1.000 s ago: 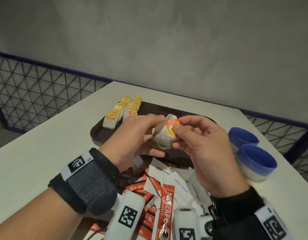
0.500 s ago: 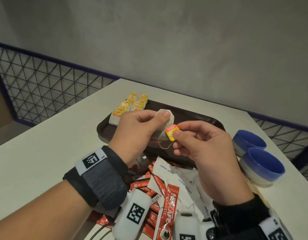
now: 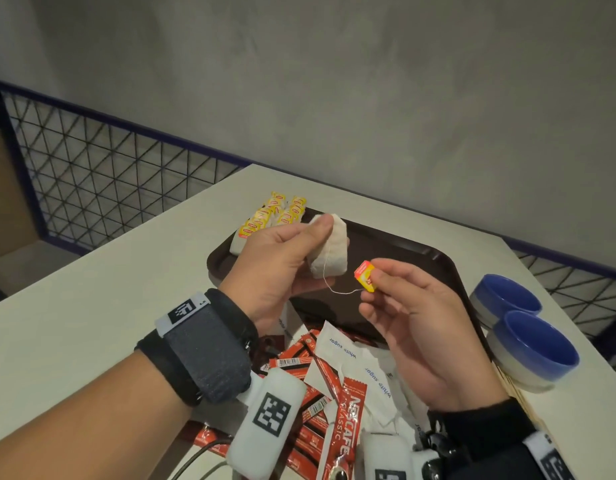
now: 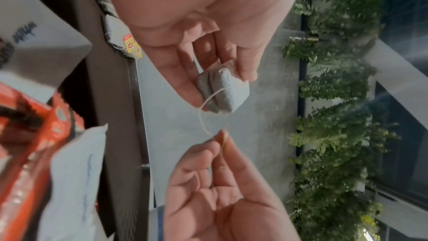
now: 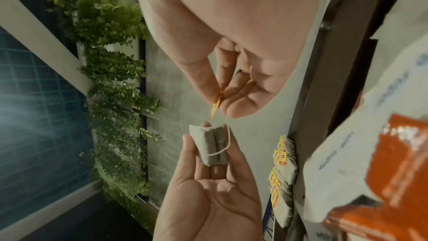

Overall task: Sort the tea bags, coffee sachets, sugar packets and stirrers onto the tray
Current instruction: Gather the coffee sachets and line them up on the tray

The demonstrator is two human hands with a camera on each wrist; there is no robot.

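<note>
My left hand point(image 3: 313, 244) holds a white tea bag point(image 3: 330, 251) by its top, above the near left part of the dark brown tray point(image 3: 414, 258). My right hand point(image 3: 375, 284) pinches the bag's yellow and red tag point(image 3: 365, 280); a slack string runs between them. The left wrist view shows the tea bag point(image 4: 223, 92) under my thumb, and the right wrist view shows the tag point(image 5: 215, 109) edge-on above the tea bag point(image 5: 212, 147). A row of tea bags point(image 3: 271, 216) lies at the tray's far left corner.
Red coffee sachets point(image 3: 348, 410) and white sugar packets point(image 3: 341, 351) lie heaped on the table in front of the tray. Two blue bowls point(image 3: 528, 341) stand at the right, with pale wooden stirrers point(image 3: 521, 400) beside them. A mesh fence runs behind the table.
My right hand has drawn the tag off the bag and to the right, unwinding the string. My left hand has shifted its hold to the bag's top.
</note>
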